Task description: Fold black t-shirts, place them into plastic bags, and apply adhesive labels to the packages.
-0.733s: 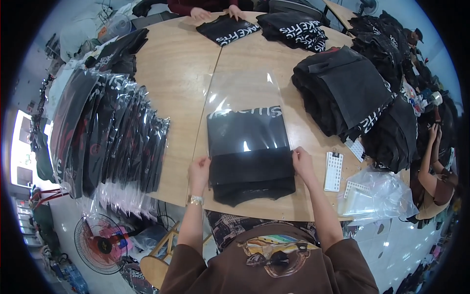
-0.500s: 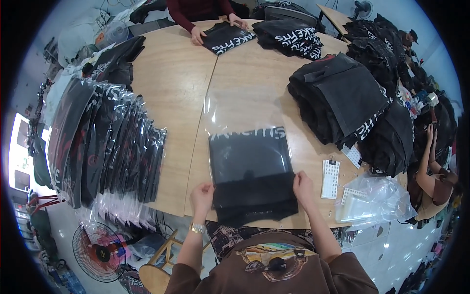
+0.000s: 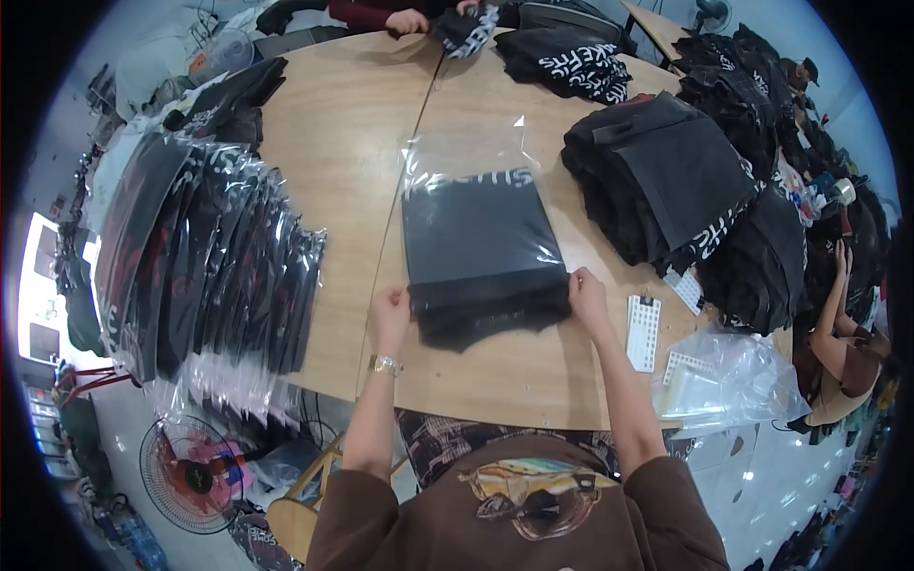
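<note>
A folded black shirt [image 3: 481, 233] with white lettering along its far end lies before me on the table. Most of it is inside a clear plastic bag [image 3: 466, 149], whose see-through part reaches beyond the lettering. The shirt's near end sticks out of the bag mouth, with a scalloped edge. My left hand [image 3: 389, 317] is closed in a pinch at the left corner of the mouth. At the right corner my right hand [image 3: 587, 295] pinches the bag too. Just what each fingertip grips beneath the film is partly hidden.
Bagged black shirts [image 3: 214, 257] line the table's left side. A tall pile of folded shirts [image 3: 662, 181] stands right. White perforated cards [image 3: 644, 333] and a heap of plastic bags [image 3: 728, 385] lie near right. Across the table [image 3: 324, 124], a co-worker's hands [image 3: 409, 21] handle another black shirt.
Both my hands have moved away from me across the table, taking the bag and shirt along. Across the table, the co-worker's shirt has been lifted and gathered toward the far edge.
</note>
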The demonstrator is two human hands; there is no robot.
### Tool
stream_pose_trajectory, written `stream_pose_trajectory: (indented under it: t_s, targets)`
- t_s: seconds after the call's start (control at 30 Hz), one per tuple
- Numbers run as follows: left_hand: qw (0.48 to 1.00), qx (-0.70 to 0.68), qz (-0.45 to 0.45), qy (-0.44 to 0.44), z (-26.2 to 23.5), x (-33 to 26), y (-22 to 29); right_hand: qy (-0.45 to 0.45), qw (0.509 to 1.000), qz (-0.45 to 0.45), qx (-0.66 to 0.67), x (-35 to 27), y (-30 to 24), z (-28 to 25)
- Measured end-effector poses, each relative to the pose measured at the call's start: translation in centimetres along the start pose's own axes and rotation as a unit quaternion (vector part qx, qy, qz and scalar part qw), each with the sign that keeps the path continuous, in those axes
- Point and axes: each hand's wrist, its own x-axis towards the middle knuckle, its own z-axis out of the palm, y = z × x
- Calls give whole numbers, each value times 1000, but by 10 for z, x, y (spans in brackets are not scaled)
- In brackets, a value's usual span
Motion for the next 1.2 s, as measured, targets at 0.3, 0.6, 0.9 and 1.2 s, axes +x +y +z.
stream_pose_trajectory:
  t_s: [0.3, 0.6, 0.9, 1.2]
  targets:
    - [998, 48, -46, -16, 12, 4, 4, -22, 990, 91, 105, 75, -49, -7]
    - [997, 70, 23, 24, 21, 5, 10, 22, 997, 12, 71, 76, -28, 7]
    - [994, 77, 72, -29, 21, -58, -26, -70, 963, 162, 204, 28, -3, -25]
    - [913, 256, 300, -103, 31, -98, 82, 73, 994, 61, -58, -17, -15, -49]
